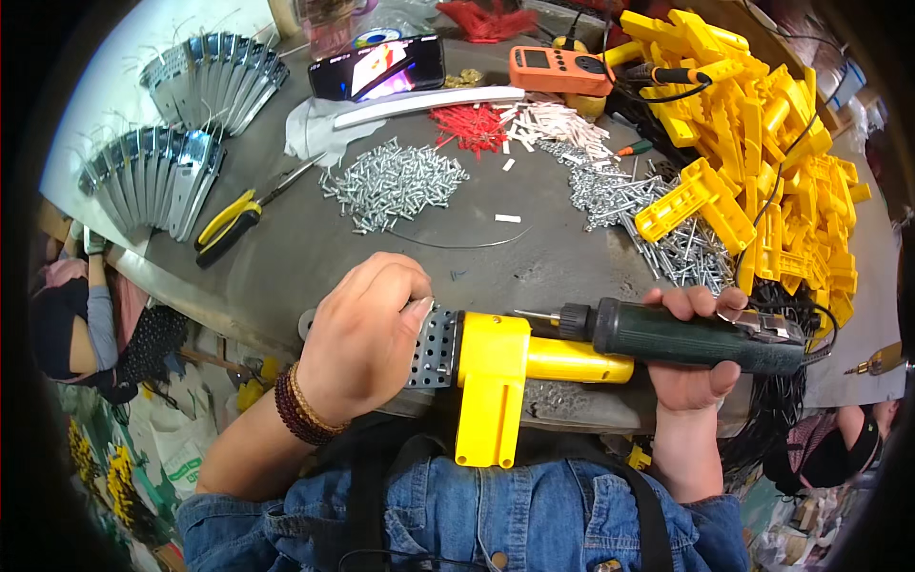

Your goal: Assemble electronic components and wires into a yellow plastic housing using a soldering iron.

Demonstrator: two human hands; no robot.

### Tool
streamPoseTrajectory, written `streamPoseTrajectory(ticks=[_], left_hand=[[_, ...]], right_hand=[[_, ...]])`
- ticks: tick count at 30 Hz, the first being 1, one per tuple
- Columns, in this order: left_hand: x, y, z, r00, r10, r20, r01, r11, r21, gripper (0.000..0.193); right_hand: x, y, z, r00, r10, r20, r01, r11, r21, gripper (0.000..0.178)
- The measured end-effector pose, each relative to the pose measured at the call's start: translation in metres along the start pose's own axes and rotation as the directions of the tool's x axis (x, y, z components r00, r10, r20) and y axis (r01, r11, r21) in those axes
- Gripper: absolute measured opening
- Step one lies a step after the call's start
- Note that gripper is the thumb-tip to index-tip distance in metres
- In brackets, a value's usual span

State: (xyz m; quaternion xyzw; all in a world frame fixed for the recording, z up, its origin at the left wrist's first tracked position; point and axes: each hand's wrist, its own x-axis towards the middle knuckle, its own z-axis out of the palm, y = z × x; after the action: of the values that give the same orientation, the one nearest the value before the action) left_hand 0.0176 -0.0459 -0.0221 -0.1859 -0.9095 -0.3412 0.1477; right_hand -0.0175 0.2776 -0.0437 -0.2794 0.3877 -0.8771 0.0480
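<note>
My left hand (pixel 370 329) is closed round a perforated metal plate (pixel 437 347), which is joined to a yellow plastic part (pixel 493 381) with a tubular handle. Its wrist wears dark beaded bracelets. Across from it, my right hand (pixel 696 367) grips a dark green electric screwdriver (pixel 658 334) lying along the palm. The screwdriver's bit points left, just above the yellow tube; whether they touch I cannot tell. Beyond my left hand lies a pile of silver screws (pixel 396 186). Part of the metal plate is hidden under my left fingers.
Yellow plastic parts (pixel 762 143) heap up at the right, beside long screws (pixel 681 243). Fanned metal plates with wires (pixel 157 176) and yellow-black pliers (pixel 238 219) lie left. Farther back are a phone (pixel 376 67), an orange multimeter (pixel 560 71), red pieces (pixel 470 127) and white sleeves (pixel 558 126).
</note>
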Motion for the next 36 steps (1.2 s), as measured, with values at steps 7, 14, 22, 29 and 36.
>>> streamPoseTrajectory(ticks=[7,14,22,29,36], left_hand=[[-0.006,-0.004,0.003,1.0,-0.03,0.002,0.03,0.993,-0.118,0.01],[-0.005,-0.006,0.001,0.999,-0.023,0.041,0.03,0.985,-0.172,0.007],[-0.004,-0.008,0.003,1.0,-0.008,0.03,0.014,0.978,-0.208,0.01],[-0.002,-0.01,0.006,1.0,0.028,-0.008,-0.029,0.983,-0.179,0.014],[-0.002,-0.009,0.005,0.999,0.035,-0.036,-0.041,0.984,-0.173,0.017]], right_hand=[[-0.006,-0.01,0.007,0.978,0.013,-0.209,0.035,0.974,0.225,0.054],[-0.01,-0.009,0.019,0.965,-0.002,-0.263,0.062,0.973,0.222,0.053],[-0.007,-0.01,0.025,0.944,0.002,-0.33,0.083,0.967,0.242,0.05],[-0.003,-0.006,0.02,0.953,0.022,-0.303,0.061,0.963,0.262,0.045],[0.0,-0.001,0.018,0.956,0.04,-0.291,0.056,0.948,0.313,0.044]])
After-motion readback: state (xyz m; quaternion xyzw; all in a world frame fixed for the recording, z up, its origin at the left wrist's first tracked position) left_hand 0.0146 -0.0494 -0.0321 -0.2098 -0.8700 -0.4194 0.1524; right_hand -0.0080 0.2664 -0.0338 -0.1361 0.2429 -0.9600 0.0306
